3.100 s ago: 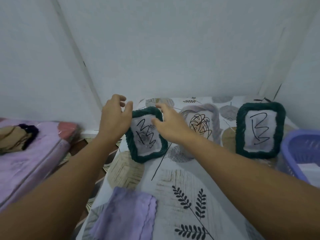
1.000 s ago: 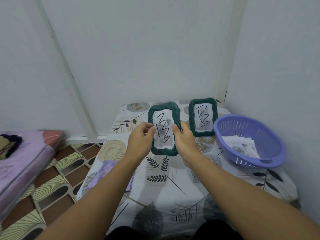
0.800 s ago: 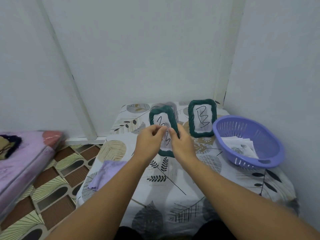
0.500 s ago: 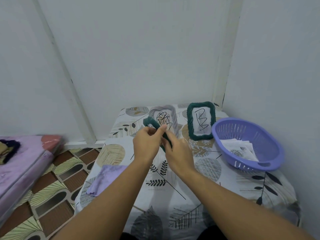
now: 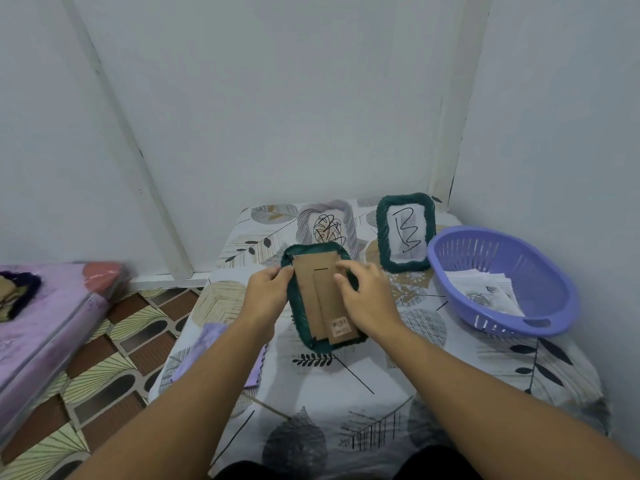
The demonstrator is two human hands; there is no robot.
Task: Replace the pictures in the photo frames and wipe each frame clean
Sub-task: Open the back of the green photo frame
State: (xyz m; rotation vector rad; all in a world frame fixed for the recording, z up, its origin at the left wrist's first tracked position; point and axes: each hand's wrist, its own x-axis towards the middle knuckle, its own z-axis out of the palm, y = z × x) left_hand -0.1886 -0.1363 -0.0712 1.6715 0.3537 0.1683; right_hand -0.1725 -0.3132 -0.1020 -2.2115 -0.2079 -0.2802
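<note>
Here, at the centre of the picture, the green frame (image 5: 320,296) was held back-side up above the table (image 5: 398,375), its cardboard backing (image 5: 323,299) facing the camera. The left hand (image 5: 266,297) gripped its left edge, fingers curled; the right hand (image 5: 369,299) curled over the right edge, fingertips on the backing. Prying the backing out carelessly could tear the cardboard, or the frame might slip and knock the standing frame (image 5: 405,232) just behind.

three photo frames (image 5: 323,292) (image 5: 325,225) (image 5: 405,232), one basket (image 5: 554,323), one cloth (image 5: 207,341), two hands (image 5: 265,299) (image 5: 372,301)
</note>
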